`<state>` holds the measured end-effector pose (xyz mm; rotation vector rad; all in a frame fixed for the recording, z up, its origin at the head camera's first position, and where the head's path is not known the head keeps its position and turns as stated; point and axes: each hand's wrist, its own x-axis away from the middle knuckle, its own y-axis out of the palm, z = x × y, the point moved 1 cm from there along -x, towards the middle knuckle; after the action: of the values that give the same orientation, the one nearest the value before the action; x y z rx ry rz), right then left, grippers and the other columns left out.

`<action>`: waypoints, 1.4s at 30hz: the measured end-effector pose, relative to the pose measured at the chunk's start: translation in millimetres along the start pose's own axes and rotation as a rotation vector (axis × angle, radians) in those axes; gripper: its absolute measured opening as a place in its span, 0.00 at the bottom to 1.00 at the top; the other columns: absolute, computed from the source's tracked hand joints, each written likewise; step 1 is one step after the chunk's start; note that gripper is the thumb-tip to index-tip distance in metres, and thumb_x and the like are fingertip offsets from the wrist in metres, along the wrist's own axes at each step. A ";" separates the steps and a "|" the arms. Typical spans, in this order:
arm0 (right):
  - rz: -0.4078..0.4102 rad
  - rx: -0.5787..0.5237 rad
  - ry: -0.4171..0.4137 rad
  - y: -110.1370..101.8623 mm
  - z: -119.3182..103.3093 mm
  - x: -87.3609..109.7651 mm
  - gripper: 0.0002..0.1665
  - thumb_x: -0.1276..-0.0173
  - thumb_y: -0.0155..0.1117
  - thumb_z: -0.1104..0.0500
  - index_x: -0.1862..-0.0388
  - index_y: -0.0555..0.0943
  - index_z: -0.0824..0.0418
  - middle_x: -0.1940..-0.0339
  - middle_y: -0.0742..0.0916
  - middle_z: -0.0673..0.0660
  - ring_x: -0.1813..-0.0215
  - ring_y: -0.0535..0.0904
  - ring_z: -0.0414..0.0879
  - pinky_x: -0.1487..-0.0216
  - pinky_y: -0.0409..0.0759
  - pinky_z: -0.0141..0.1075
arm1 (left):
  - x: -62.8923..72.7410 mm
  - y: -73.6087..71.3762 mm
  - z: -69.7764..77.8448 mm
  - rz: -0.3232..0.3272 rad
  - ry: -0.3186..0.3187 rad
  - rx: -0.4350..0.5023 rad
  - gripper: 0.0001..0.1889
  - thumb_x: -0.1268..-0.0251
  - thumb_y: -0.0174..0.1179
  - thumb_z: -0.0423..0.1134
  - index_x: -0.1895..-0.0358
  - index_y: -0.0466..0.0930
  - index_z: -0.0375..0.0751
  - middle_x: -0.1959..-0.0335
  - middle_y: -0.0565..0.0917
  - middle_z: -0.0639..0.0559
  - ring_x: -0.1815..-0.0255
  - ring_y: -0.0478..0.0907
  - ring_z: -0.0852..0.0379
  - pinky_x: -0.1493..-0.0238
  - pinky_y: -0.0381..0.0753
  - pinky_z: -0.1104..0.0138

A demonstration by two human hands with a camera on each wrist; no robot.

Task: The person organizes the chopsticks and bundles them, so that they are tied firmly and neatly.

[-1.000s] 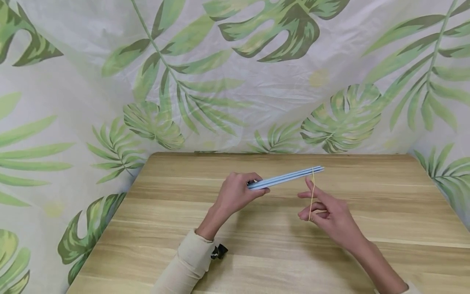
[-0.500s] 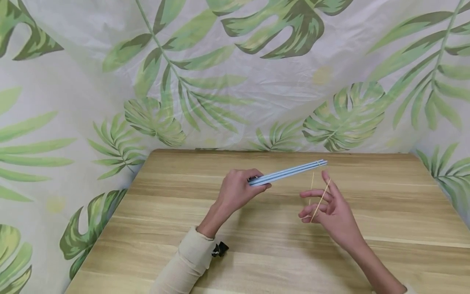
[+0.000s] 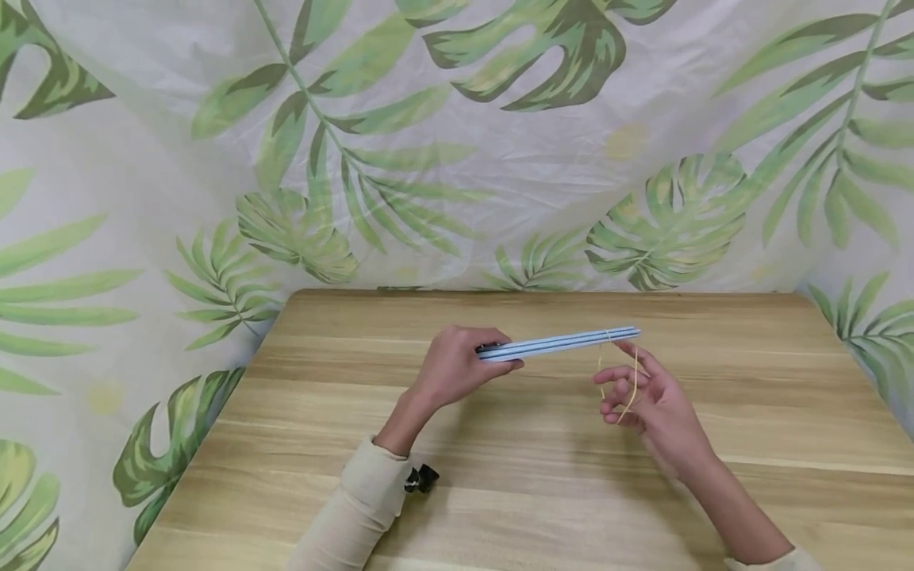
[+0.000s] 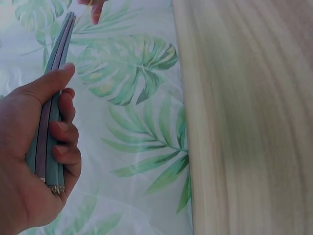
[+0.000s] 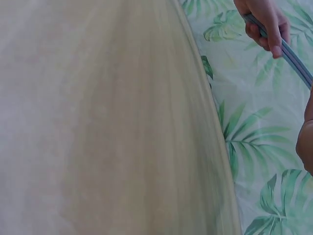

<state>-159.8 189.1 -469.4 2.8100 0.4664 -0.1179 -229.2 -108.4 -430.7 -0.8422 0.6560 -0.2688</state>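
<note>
Left hand and right hand hang over a wooden table, which lies beneath the bundle of slim blue chopstick-like sticks. Thumb and fingers of the left grip the bundle's left end; the right is just beside its other end, fingers apart rather than clenched. Crossing the bundle just short of its right tips, a yellow rubber band loops down, stretched over the right hand's fingers. So near the tips, I reckon, an outward tug could slide it clean off; a finger slipping could make it snap away; a slackened left grip could let the sticks fan or skew.
</note>
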 end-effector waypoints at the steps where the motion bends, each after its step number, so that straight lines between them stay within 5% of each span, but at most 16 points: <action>1: -0.004 -0.019 -0.015 -1.6 -1.1 -0.1 0.32 0.13 0.51 0.64 0.17 0.55 0.57 0.52 0.89 0.45 0.65 0.86 0.35 0.63 0.86 0.28 | 0.1 -1.2 -1.1 -0.009 0.002 0.010 0.10 0.39 0.80 0.45 0.58 0.94 0.47 0.67 0.93 0.57 0.74 0.80 0.69 0.67 0.79 0.73; 7: -0.090 -0.144 -0.111 -7.2 -7.4 -1.8 0.33 0.13 0.45 0.71 0.15 0.58 0.57 0.59 0.88 0.44 0.73 0.82 0.32 0.74 0.77 0.23 | -0.2 -7.4 -3.5 -0.056 0.031 0.040 0.09 0.41 0.81 0.45 0.60 0.93 0.48 0.68 0.92 0.59 0.74 0.78 0.70 0.66 0.78 0.72; 16: -0.162 -0.236 -0.130 -14.3 -10.8 -1.8 0.35 0.19 0.45 0.79 0.18 0.63 0.59 0.58 0.88 0.47 0.75 0.83 0.34 0.74 0.80 0.24 | 0.0 -10.3 -2.7 -0.101 0.080 0.016 0.09 0.42 0.82 0.43 0.61 0.94 0.48 0.68 0.93 0.59 0.73 0.78 0.71 0.66 0.78 0.74; 27: -0.050 0.257 -0.044 -17.6 -17.5 1.1 0.34 0.26 0.64 0.74 0.24 0.73 0.58 0.61 0.83 0.49 0.80 0.77 0.37 0.79 0.78 0.33 | 0.3 -10.9 3.3 -0.123 0.149 -0.116 0.08 0.42 0.81 0.44 0.61 0.94 0.52 0.67 0.92 0.62 0.72 0.79 0.70 0.66 0.78 0.74; 32: -0.054 0.389 -0.065 -17.2 -18.1 2.0 0.29 0.26 0.68 0.72 0.29 0.74 0.66 0.62 0.83 0.49 0.80 0.78 0.40 0.79 0.79 0.40 | 0.5 -10.5 5.2 -0.122 0.149 -0.140 0.07 0.41 0.81 0.44 0.62 0.94 0.53 0.68 0.91 0.63 0.74 0.76 0.70 0.68 0.76 0.74; 42: -0.047 0.508 -0.187 -11.5 -12.3 2.0 0.22 0.26 0.66 0.74 0.36 0.74 0.65 0.61 0.82 0.54 0.80 0.82 0.45 0.78 0.83 0.40 | 0.1 -8.5 8.6 -0.159 0.115 -0.144 0.07 0.40 0.80 0.45 0.62 0.94 0.53 0.68 0.92 0.63 0.75 0.73 0.70 0.68 0.73 0.74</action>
<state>-161.3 203.8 -461.1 3.2323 0.5176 -0.5795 -223.4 -108.7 -420.1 -1.0250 0.7223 -0.4200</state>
